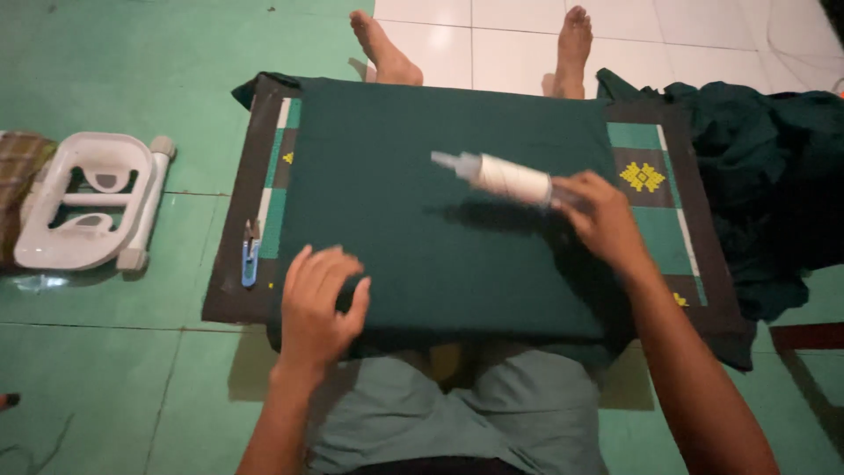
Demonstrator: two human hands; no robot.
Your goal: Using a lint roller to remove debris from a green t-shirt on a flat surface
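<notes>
Green floor tiles are spreading under me, turning white beyond my bare feet (387, 48), and across my legs I am balancing a padded board (251, 220) with a dark patterned border. Over it I am keeping a dark green cloth (440, 176) stretched flat, reaching from the board's far edge to its near edge. My left hand (318, 303) is pressing on the cloth near the near left corner, fingers curled together, gripping nothing. My right hand (602, 215) is closed around the end of a white spray bottle (501, 176), holding it tilted above the cloth toward the right side, nozzle pointing left. Judging by this, I am dampening or treating the cloth, and spraying evenly will call for a steady sweep while the left hand pins the fabric. Small blue thread snips (251, 255) are lying on the board's left border. A white plastic folding stool (88, 202) is lying on the floor at the left, and more dark fabric (765, 176) is heaped at the right.
</notes>
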